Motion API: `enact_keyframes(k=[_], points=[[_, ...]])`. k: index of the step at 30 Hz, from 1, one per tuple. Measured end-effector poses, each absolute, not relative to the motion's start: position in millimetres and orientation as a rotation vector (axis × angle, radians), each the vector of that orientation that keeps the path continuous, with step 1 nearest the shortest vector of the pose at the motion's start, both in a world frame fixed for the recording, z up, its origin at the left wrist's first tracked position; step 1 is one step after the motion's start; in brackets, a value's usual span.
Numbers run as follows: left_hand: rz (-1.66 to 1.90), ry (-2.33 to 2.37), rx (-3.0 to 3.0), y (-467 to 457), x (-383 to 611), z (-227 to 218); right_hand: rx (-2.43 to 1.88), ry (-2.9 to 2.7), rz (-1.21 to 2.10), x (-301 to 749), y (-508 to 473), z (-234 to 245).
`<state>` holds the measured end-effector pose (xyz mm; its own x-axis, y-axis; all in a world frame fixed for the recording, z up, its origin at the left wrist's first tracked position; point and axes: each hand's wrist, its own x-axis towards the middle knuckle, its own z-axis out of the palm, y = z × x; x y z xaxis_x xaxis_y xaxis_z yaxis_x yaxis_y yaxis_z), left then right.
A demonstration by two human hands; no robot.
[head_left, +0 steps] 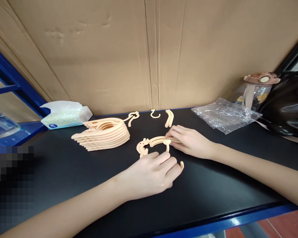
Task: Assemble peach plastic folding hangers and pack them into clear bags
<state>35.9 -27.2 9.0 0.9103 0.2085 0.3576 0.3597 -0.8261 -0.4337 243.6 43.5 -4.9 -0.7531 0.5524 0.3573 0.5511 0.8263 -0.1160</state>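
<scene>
My left hand (156, 170) is closed around a peach plastic hanger hook. The curved tip of the hook (182, 165) sticks out beyond my fingers, and its base meets the hanger arms. With its fingers closed, my right hand (190, 140) grips the slim curved hanger arms (157, 140) from the right, hiding their far end. Just left of the arms, a small curved hanger piece (141, 147) lies partly behind my left hand. Further back lie a loose hook (155, 114), a pair of curved arms (169, 118) and another small hanger piece (133, 117).
A stack of peach folding hangers (104, 138) sits on the black table (101, 215) at left. Behind it stands a tissue pack (67, 115). At right are a crumpled clear plastic bag (225, 114), a drinking bottle (259, 89) and a black bag (288, 99). Cardboard (101, 56) walls the back.
</scene>
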Motion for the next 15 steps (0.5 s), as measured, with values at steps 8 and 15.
enact_keyframes(k=[8, 15], points=[[-0.503, -0.514, -2.651, -26.7, 34.5, 4.7, -0.801, -2.515, -0.047, 241.0, 38.7, 1.1], [-0.666, -0.650, -2.593, -23.7, 31.5, -1.3, -0.494, -2.466, -0.254, 237.8, 29.4, 2.5]])
